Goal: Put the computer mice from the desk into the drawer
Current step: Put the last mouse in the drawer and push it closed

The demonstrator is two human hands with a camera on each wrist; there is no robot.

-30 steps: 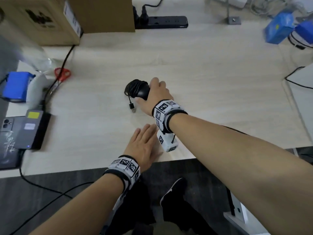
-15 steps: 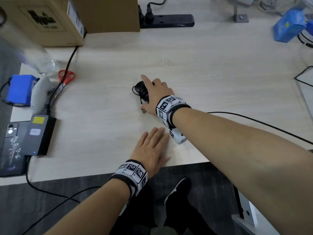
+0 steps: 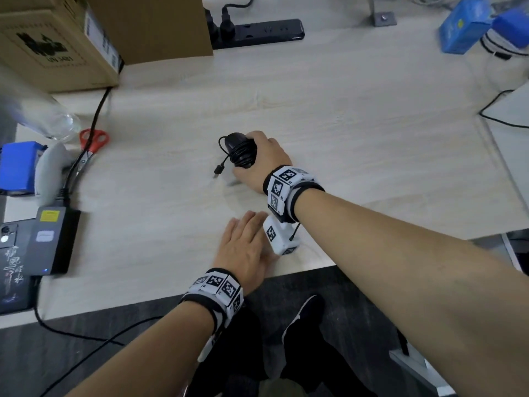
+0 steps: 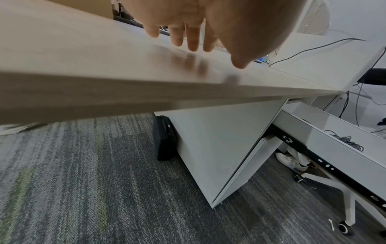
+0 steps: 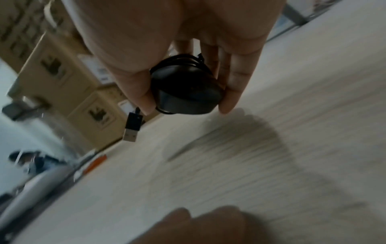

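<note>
A black computer mouse point(image 3: 240, 150) with its cable wound round it is in my right hand point(image 3: 259, 163), lifted a little off the light wooden desk point(image 3: 343, 116). In the right wrist view the thumb and fingers pinch the mouse point(image 5: 185, 92) from both sides, and its USB plug point(image 5: 132, 127) dangles below. My left hand point(image 3: 243, 245) lies flat and open near the desk's front edge; its fingers point(image 4: 192, 38) are straight. An open white drawer point(image 4: 334, 142) with cables in it shows at the right in the left wrist view.
Cardboard boxes point(image 3: 57, 44) and a black power strip point(image 3: 257, 31) stand at the back. Red-handled scissors point(image 3: 91, 144), a clear bottle point(image 3: 43, 118), a blue box point(image 3: 17, 167) and a black device point(image 3: 54, 242) crowd the left. Blue packages point(image 3: 469, 24) sit back right.
My right hand has closed round the mouse and raised it off the desk, so the USB plug now hangs free. The left hand has stayed flat in place.
</note>
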